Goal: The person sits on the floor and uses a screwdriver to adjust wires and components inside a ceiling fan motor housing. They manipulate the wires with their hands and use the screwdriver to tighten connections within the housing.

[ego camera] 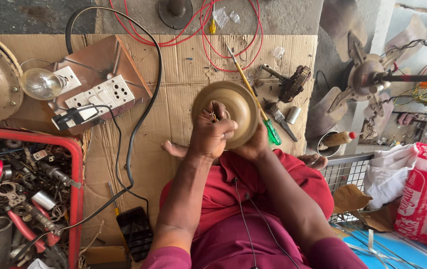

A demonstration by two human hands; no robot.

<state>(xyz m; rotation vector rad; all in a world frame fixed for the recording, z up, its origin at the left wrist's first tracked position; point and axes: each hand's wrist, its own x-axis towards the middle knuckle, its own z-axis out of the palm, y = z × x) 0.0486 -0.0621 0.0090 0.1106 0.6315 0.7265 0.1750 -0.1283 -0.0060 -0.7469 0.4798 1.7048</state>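
Head cam, brass dome cover (233, 107) hiding right hand (254, 144), left hand (211, 134) atop

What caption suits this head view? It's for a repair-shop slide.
Left hand and right hand hold a round brass-coloured cover above cardboard strewn with tools.

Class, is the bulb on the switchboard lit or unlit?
Unlit: the bulb on the switchboard looks clear and grey, with no glow.

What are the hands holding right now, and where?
Both hold the round tan dome cover: right hand under its lower edge, left hand across its front.
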